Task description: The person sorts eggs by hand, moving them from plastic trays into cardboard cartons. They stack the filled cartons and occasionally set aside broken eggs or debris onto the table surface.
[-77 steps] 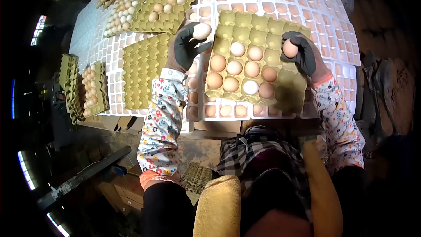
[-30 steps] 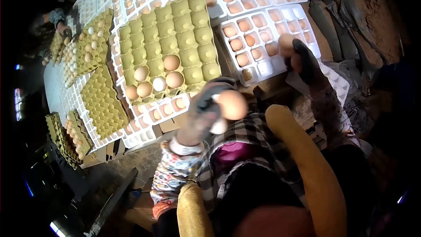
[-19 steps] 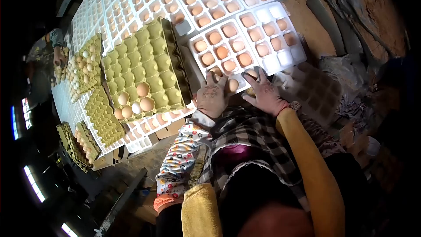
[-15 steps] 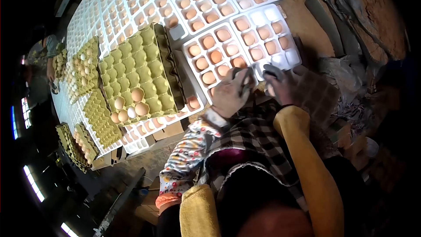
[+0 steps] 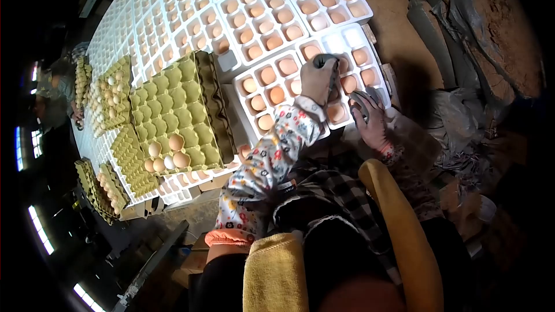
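Observation:
A white plastic tray (image 5: 383, 84) with square cells holds brown eggs near my body. My gloved left hand (image 5: 317, 81) is over its middle cells, fingers curled and dark fingertips drawn together; whatever they hold is hidden. At the tray's near right side is my gloved right hand (image 5: 373, 121), its fingers bent down over the cells. I cannot make out what lies under those fingers. A brown egg (image 5: 348, 84) sits in a cell between the two hands, and another egg (image 5: 335, 112) lies just below them.
Left of the white tray stands a stack of yellow-green egg flats (image 5: 167, 101), the top one carrying several eggs. More white trays of eggs (image 5: 254, 20) cover the table beyond. Crumpled grey plastic (image 5: 457, 115) lies at right. Another person (image 5: 60, 89) is at the far left.
My left hand has moved up and slightly right, farther over the tray. My right hand has shifted slightly down and right, and its fingers now rest bent at the tray. The view has shifted slightly.

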